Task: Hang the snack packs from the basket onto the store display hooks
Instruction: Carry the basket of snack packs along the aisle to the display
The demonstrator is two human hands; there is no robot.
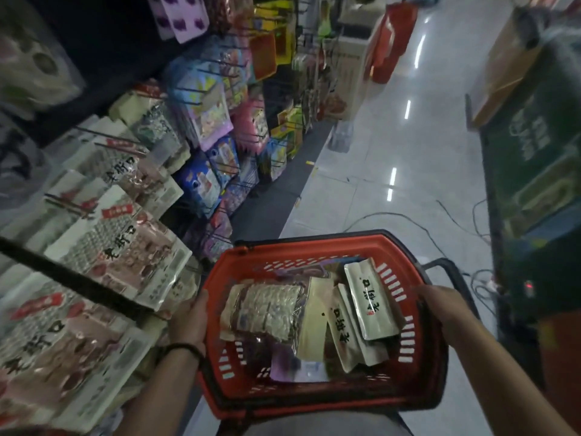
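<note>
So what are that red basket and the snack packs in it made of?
The red basket looks like moulded plastic, fairly matte: one even colour, with slotted walls. The cream snack pack seems a glossy plastic or foil film, since it catches light along its sealed edges. The clear-fronted pack is likely transparent film; its contents show through.

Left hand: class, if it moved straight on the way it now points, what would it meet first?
The left hand grips the left rim of the red basket and points forward along it. Going on, it would probably brush the snack pack hanging just ahead, though depth is unclear.
</note>
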